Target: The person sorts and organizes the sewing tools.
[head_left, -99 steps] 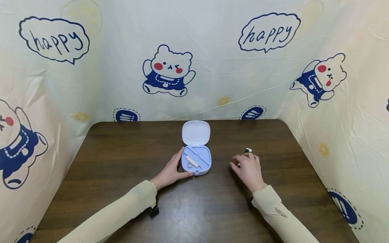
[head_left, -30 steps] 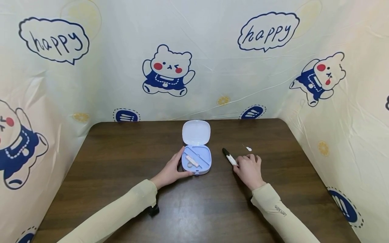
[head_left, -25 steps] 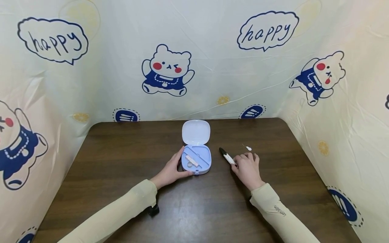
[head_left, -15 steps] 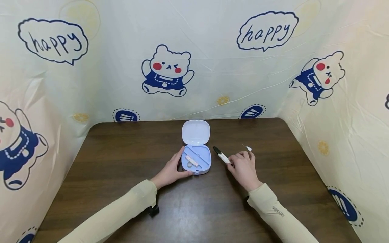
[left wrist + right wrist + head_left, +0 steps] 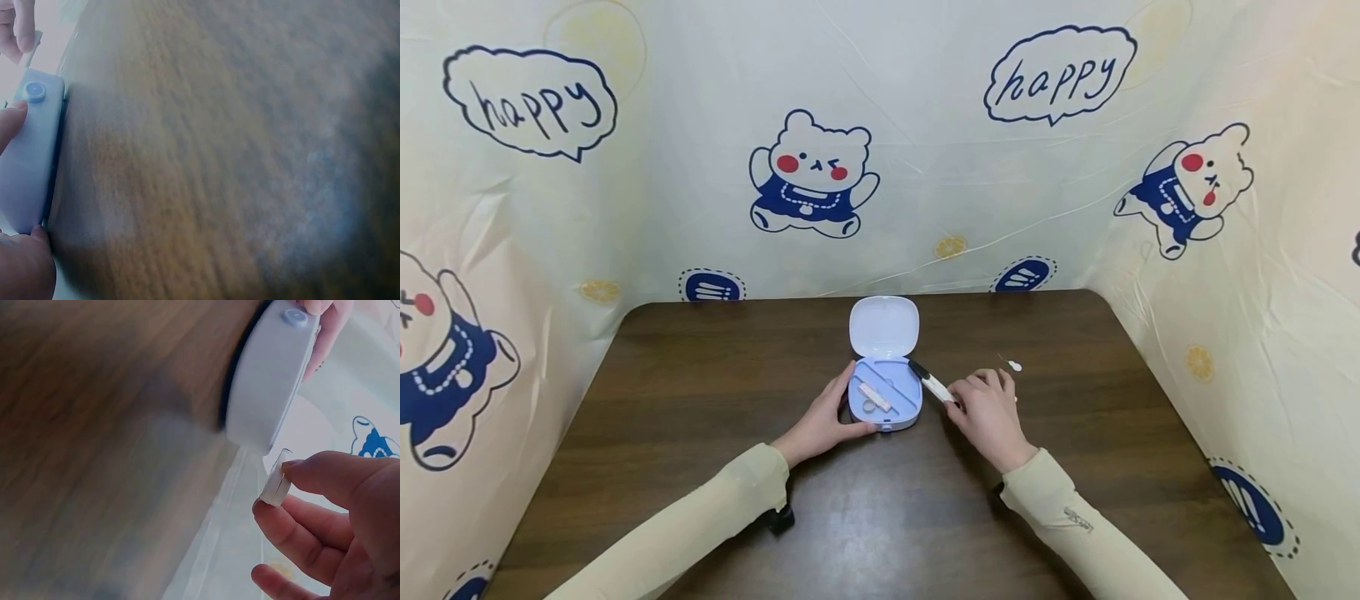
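Note:
A pale blue plastic case [image 5: 907, 414] stands on the table with its lid [image 5: 883, 327] raised. My left hand [image 5: 822, 425] holds the case's left side, thumb at the front near the button [image 5: 35, 92]. My right hand [image 5: 992, 417] pinches a slim white stick with a black tip [image 5: 934, 386] between thumb and fingers; its pale end [image 5: 276, 482] shows in the right wrist view. The black tip is at the case's right rim; I cannot tell whether they touch. Inside the case lie a small white strip [image 5: 874, 397] and a ring-like piece [image 5: 868, 407].
A small white piece with a thin wire [image 5: 1015, 366] lies on the brown table [image 5: 715, 358], beyond my right hand. A printed cloth [image 5: 940, 167] hangs behind and at both sides of the table.
My right hand has picked up the black-tipped white stick and carried it left to the case, uncovering the small white piece. My left hand and the case stay put.

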`<state>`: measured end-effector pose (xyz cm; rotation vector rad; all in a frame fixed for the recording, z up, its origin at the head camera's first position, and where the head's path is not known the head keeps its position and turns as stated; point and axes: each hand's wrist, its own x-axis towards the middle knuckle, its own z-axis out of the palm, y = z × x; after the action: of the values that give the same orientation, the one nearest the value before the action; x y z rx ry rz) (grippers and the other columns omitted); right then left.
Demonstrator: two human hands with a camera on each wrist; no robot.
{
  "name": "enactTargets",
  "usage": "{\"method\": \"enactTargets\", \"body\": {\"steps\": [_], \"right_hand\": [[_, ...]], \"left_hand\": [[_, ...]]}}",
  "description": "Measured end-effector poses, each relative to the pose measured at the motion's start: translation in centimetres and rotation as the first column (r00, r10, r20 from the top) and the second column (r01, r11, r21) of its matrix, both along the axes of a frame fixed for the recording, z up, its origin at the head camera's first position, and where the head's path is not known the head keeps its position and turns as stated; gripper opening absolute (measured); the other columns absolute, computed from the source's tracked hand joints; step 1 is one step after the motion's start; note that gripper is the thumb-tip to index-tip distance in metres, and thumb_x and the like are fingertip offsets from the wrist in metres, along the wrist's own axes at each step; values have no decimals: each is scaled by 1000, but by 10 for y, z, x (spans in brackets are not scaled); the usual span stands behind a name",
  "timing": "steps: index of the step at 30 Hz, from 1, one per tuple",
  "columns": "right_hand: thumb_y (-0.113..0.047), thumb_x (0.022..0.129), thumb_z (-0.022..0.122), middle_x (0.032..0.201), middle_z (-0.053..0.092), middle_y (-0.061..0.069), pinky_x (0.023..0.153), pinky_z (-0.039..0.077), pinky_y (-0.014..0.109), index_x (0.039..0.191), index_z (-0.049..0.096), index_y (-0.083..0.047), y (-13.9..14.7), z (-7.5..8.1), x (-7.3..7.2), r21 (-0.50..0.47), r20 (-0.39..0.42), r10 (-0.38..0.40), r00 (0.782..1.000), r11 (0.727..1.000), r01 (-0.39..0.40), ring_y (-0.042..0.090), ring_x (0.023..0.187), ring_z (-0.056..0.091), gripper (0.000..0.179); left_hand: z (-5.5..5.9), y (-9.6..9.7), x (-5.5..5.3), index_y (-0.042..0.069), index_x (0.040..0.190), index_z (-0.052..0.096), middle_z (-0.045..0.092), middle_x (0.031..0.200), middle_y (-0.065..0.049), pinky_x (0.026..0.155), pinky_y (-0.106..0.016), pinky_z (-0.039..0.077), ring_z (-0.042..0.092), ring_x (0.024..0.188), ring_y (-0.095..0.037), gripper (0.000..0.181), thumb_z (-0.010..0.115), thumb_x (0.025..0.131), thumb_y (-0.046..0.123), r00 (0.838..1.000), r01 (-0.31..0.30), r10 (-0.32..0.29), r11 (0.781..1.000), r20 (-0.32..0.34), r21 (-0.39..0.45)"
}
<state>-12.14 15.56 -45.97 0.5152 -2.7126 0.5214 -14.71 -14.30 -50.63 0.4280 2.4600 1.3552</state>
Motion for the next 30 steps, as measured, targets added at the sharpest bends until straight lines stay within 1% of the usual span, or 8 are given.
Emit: {"method": "enactTargets", "body": {"steps": [6, 9, 14, 18, 24, 30], "right_hand": [[-11, 86, 85, 83, 72, 1, 108, 32, 71, 93, 77, -9, -12, 3, -2, -6, -10, 31, 999, 999, -31, 34, 103, 58, 10], [-13, 86, 85, 86, 73, 1, 108, 32, 71, 93, 77, -10, -18, 5, -2, 6, -8, 42, 999, 999, -42, 34, 104, 58, 10], [-14, 88, 84, 89, 74, 2, 107, 34, 69, 93, 78, -10, -27, 6, -4, 14, 2, 66, 998, 998, -66, 34, 105, 59, 9], [-15, 88, 85, 91, 75, 3, 106, 37, 68, 93, 78, -10, -35, 8, -4, 31, -7, 83, 996, 996, -83, 34, 105, 59, 10], [-17, 87, 84, 92, 74, 5, 107, 36, 68, 91, 76, -9, -45, 8, -6, 48, -6, 93, 996, 994, -93, 34, 106, 58, 12], [-19, 89, 84, 93, 74, 5, 108, 36, 67, 91, 76, -10, -53, 6, -8, 65, 13, 93, 996, 993, -94, 34, 108, 58, 12]], "left_hand": [[3, 0, 0, 17, 169, 7, 18, 172, -16, 125, -54, 26, 22, 157, -32, 117, 85, 86, 46, 1000, -6, 6, 1000, 1, -16], [4, 0, 1, 17, 169, 7, 17, 172, -15, 125, -53, 26, 21, 157, -32, 118, 86, 86, 45, 1000, -6, 6, 1000, 5, -22], [3, 0, 1, 16, 169, 7, 17, 172, -15, 125, -53, 26, 21, 157, -31, 118, 86, 86, 44, 1000, -4, 5, 1000, 8, -18], [2, 0, 2, 17, 169, 7, 17, 172, -15, 125, -51, 26, 22, 157, -30, 118, 86, 86, 43, 1000, -3, 3, 1000, 6, -10], [1, 0, 2, 17, 169, 6, 17, 172, -16, 125, -48, 26, 24, 156, -29, 117, 86, 87, 40, 1000, 9, -9, 1000, 1, 4], [1, -1, 2, 17, 169, 7, 17, 172, -15, 125, -49, 26, 24, 156, -29, 117, 87, 87, 40, 1000, 6, -6, 1000, -5, -2]]}}
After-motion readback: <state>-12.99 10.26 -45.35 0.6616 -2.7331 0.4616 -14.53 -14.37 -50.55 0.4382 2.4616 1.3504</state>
